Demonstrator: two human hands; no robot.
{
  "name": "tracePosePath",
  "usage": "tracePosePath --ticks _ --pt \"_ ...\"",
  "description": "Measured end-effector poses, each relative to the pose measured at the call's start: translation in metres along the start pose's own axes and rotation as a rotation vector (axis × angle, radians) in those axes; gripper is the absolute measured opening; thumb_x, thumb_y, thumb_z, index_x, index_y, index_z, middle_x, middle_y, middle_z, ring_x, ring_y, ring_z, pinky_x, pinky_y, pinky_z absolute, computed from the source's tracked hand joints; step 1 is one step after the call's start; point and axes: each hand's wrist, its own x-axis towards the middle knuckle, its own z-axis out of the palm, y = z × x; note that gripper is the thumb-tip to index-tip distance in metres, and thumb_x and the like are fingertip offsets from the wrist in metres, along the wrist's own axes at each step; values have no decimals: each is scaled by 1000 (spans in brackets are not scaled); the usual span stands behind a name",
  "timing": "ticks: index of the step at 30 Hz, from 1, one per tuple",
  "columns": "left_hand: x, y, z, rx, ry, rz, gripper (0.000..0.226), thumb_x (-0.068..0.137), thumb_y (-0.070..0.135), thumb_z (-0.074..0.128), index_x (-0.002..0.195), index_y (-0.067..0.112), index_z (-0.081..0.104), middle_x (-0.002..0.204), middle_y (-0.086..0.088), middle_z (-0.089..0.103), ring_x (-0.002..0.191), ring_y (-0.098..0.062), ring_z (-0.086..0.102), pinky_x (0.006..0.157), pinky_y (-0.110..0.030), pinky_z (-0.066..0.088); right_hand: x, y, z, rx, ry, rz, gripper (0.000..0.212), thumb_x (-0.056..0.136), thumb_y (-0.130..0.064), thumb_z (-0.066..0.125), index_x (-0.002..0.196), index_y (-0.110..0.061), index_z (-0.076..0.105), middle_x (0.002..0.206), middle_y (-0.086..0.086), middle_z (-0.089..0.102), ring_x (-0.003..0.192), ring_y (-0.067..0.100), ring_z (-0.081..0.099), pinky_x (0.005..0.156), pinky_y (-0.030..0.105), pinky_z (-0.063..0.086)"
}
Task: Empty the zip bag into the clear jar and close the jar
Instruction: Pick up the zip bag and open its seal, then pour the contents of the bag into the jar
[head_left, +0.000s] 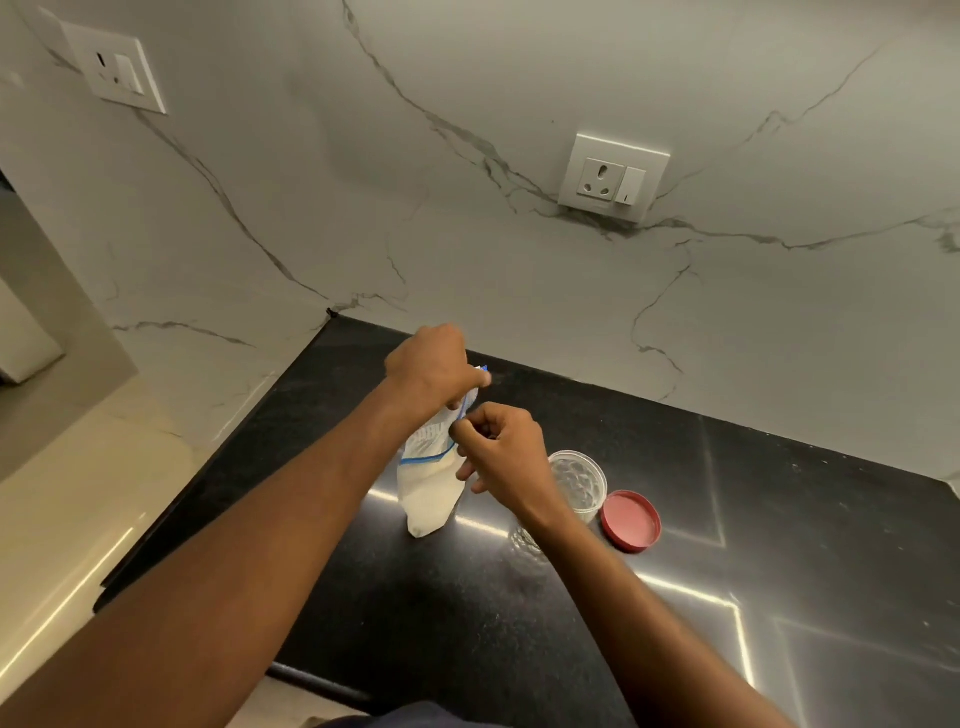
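A zip bag (430, 488) with a blue zip line and white powder in its lower half stands upright on the black counter (727, 545). My left hand (434, 366) grips the bag's top edge from the far side. My right hand (498, 449) pinches the same top edge from the near right side. Just to the right of the bag stands the clear jar (579, 483), open and empty, partly hidden by my right wrist. Its red lid (631, 519) lies flat on the counter beside the jar's right side.
A white marble wall (467, 208) rises right behind the counter, with a socket (613, 179) above the jar and another socket (114, 73) at the upper left. The counter ends at a corner on the left, with a pale floor (78, 509) beyond.
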Motion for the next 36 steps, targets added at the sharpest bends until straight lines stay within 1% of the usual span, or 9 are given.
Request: tracePosePath --ticks 5,8,11,14,17,21,27,31,36 --pt "-6 -4 -4 -92 111 55 28 95 27 71 77 6 77 70 -10 75 66 -26 74 77 -44 66 -3 4 -13 69 7 7 15 101 -22 64 92 -14 72 85 6 75 62 12 72 53 24 58" --pt "-12 2 -20 -147 152 138 38 97 31 71 72 3 76 68 -16 74 60 -31 70 72 -50 65 -4 10 -35 129 106 -27 12 102 -24 67 97 -15 72 88 5 76 67 14 74 58 27 61" --pt "-23 26 -44 -170 234 258 38 97 40 71 76 10 81 68 -11 75 62 -31 72 68 -45 64 1 17 -62 159 264 -37 13 102 -28 66 99 -17 72 90 0 75 75 15 75 63 27 63" --pt "-33 55 -61 -161 329 378 36 95 46 71 79 16 82 71 -2 76 64 -23 70 67 -39 62 13 23 -88 206 416 105 23 103 -38 61 101 -19 74 98 0 75 87 17 74 69 34 64" --pt "-36 82 -68 -187 375 461 38 96 49 70 81 17 82 75 1 76 66 -22 71 70 -41 63 21 30 -115 331 399 298 40 106 -47 54 116 -13 73 112 5 75 101 20 71 74 36 60" --pt "-34 108 -62 -235 325 549 39 98 50 69 82 16 82 78 -1 79 65 -20 73 72 -45 65 12 41 -147 474 381 394 51 102 -57 55 103 -10 77 98 7 82 100 25 75 77 43 61" --pt "-42 137 -40 -338 256 645 35 97 47 72 79 18 81 76 -1 79 67 -20 73 69 -47 64 -16 62 -180 529 588 489 41 98 -51 66 111 -13 72 111 9 75 105 26 71 75 44 62" --pt "-52 158 -31 -386 254 733 34 98 43 71 81 15 83 75 -1 78 65 -21 71 65 -47 63 -38 71 -194 556 572 462 31 91 -43 75 105 -16 79 96 4 83 99 25 77 71 40 63" --pt "-60 167 -23 -497 220 820 31 97 41 73 81 16 84 70 1 78 58 -18 68 62 -47 61 -60 75 -218 719 657 356 13 89 -20 80 97 -11 77 95 7 81 97 27 77 85 44 63"
